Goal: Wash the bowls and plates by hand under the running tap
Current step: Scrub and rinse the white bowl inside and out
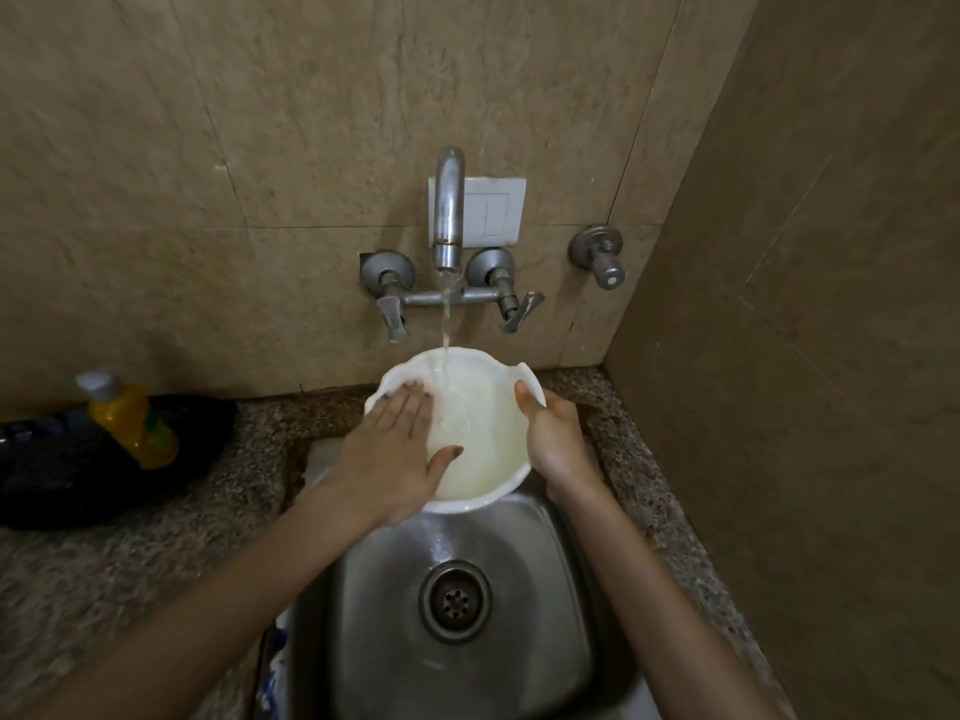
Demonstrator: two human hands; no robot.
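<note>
Just under the steel tap (pixel 448 210), right hand (pixel 553 439) grips the scalloped white bowl (pixel 488 444), left hand (pixel 395 449) flat inside

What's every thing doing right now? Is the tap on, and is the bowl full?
Tap: on, water streaming down.
Bowl: held under the stream, wet, holding some water, not full.
Left hand: flat fingers pressing inside the bowl.
Right hand: grips the bowl's rim.
Sink: wet, drain unplugged.
Yellow bottle: cap on, untouched.
</note>
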